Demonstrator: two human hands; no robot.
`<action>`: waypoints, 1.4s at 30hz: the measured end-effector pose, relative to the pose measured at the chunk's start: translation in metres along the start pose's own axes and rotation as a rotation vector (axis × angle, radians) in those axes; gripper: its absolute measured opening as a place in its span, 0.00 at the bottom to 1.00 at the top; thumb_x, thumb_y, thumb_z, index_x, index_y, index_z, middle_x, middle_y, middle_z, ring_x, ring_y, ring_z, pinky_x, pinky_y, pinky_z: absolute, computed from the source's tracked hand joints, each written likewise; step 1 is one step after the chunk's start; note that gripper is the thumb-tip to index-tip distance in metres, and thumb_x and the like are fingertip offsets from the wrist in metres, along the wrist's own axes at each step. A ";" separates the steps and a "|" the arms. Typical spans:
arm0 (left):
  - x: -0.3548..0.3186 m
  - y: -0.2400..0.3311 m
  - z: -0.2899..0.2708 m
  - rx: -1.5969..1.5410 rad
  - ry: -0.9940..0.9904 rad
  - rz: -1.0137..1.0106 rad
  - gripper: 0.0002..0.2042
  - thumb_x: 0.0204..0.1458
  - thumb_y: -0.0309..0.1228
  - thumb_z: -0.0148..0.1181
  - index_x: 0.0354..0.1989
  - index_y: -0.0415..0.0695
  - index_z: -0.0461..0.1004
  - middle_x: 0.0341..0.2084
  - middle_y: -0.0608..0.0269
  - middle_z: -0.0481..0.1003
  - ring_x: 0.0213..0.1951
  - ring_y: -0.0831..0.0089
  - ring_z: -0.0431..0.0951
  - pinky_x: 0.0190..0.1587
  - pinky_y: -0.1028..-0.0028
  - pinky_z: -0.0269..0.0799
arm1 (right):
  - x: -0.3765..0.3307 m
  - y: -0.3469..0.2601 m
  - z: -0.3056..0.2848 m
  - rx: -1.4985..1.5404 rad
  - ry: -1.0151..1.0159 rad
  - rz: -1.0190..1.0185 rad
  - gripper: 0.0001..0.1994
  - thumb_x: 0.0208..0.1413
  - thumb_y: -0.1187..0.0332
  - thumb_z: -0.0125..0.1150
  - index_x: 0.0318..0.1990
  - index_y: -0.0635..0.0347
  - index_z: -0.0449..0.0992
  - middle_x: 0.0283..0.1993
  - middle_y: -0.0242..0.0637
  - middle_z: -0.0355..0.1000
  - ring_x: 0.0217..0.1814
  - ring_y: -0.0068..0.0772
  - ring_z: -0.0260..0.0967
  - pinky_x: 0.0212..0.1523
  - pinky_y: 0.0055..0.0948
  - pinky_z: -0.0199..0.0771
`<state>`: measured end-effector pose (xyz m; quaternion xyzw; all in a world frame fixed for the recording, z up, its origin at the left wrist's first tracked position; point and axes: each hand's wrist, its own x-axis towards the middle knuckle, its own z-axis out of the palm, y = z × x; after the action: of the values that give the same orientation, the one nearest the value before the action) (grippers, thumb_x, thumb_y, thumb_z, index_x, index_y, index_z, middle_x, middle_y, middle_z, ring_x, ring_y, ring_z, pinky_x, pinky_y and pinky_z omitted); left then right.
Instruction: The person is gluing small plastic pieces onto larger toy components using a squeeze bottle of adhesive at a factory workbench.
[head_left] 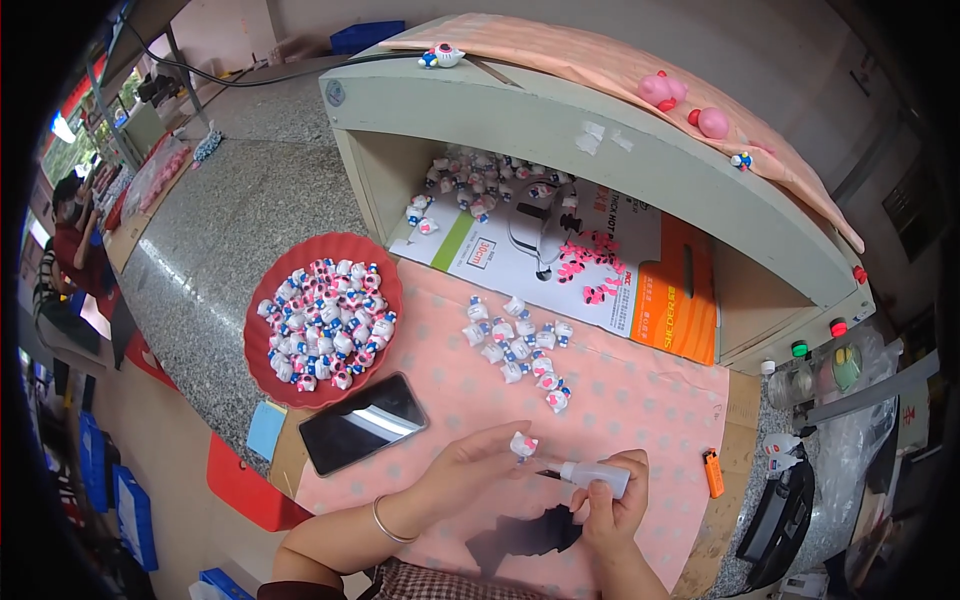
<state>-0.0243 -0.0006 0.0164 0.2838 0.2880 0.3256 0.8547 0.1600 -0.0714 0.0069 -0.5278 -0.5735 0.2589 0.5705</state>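
Observation:
My left hand [470,470] pinches a small white and pink figurine [523,444] just above the pink dotted cloth [640,400]. My right hand [612,500] grips a small clear squeeze bottle [597,476], its thin dark tip pointing left toward the figurine. A black cut-out shape [530,535] lies on the cloth under my hands. Several more small figurines [515,345] are scattered on the cloth beyond my hands. A silver bangle sits on my left wrist.
A red plate [375,260] heaped with figurines stands at the left, a black phone [362,423] beside it. An orange lighter [713,473] lies at the right. A pale green shelf [560,120] arches over a printed box [600,260], with more figurines behind. Pink toys [662,90] sit on top.

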 end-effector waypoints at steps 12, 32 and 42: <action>-0.001 -0.004 0.005 -0.064 -0.013 -0.006 0.18 0.50 0.21 0.48 0.52 0.43 0.62 0.43 0.66 0.69 0.42 0.79 0.69 0.42 0.78 0.67 | -0.003 -0.002 -0.003 -0.078 -0.006 -0.073 0.10 0.52 0.70 0.47 0.36 0.68 0.57 0.34 0.39 0.51 0.20 0.22 0.59 0.12 0.16 0.65; 0.002 -0.003 0.007 -0.071 -0.002 -0.012 0.17 0.50 0.21 0.49 0.51 0.43 0.64 0.42 0.66 0.70 0.41 0.79 0.70 0.41 0.78 0.67 | -0.002 -0.002 -0.003 -0.057 0.032 -0.061 0.10 0.52 0.71 0.46 0.35 0.68 0.57 0.34 0.40 0.50 0.18 0.21 0.58 0.11 0.16 0.63; -0.001 -0.002 0.009 -0.005 0.045 -0.020 0.17 0.50 0.21 0.49 0.50 0.43 0.64 0.39 0.67 0.70 0.40 0.80 0.69 0.40 0.79 0.67 | -0.002 -0.002 -0.003 -0.133 0.050 -0.091 0.09 0.52 0.71 0.46 0.35 0.68 0.56 0.34 0.39 0.50 0.18 0.20 0.58 0.12 0.16 0.62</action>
<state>-0.0185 -0.0052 0.0212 0.2714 0.3089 0.3241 0.8520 0.1614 -0.0743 0.0088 -0.5442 -0.5986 0.1808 0.5593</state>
